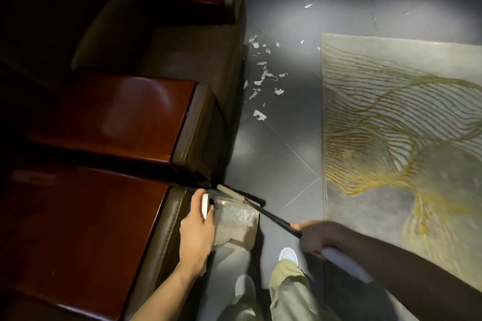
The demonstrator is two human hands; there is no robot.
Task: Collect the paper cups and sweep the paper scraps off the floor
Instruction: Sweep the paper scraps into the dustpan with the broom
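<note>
Down by the leather armchairs (pixel 182 65), showing three wood-topped arms, sweeping's the step going on; no cups are showing. One rug (pixel 391 125) is lying to the right. The left hand (pixel 195 232) is gripping the one dustpan (pixel 234 227), which is holding scraps. The right hand (pixel 315 237) is clenching the one broom (pixel 273 217). Next it's calling for stepping forward to the loose paper scraps (pixel 263 78), maybe twenty (too blurry to count), on the floor (pixel 273 159) between chair and rug.

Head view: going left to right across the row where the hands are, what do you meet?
In order: wooden armrest top → left hand → dustpan it holds, paper scraps inside → broom stick → right hand gripping it → patterned rug.
</note>
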